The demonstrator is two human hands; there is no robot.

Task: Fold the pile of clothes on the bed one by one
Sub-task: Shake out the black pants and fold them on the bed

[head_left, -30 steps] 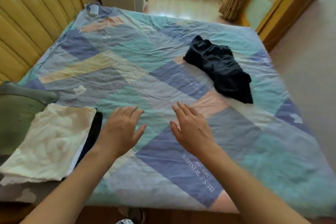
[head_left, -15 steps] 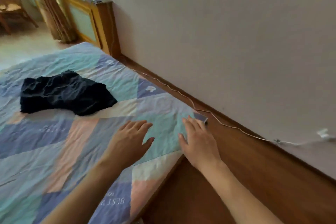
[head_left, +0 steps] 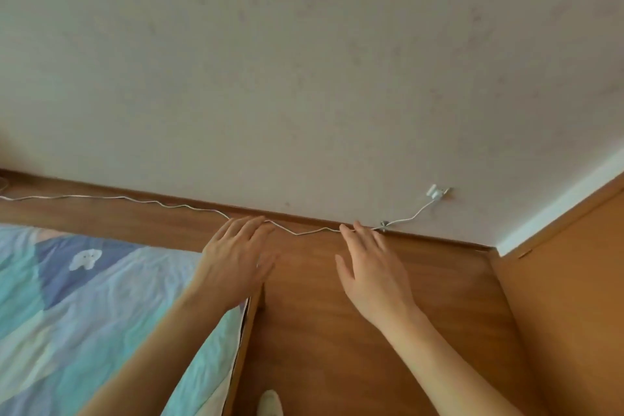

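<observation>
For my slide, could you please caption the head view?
Both empty hands, left and right, over bed edge and floor.

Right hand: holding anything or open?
Open. The right hand has its fingers straight and spread over the wooden floor, nothing in it. The white cable runs past its fingertips; contact unclear.

No lettering showing anywhere
Nothing readable is appearing on the patchwork bedspread point(head_left: 84, 307), wall or floor right now.

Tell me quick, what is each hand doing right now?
Left hand: open, fingers straight, holding nothing.
Right hand: open, fingers straight, holding nothing.
</observation>
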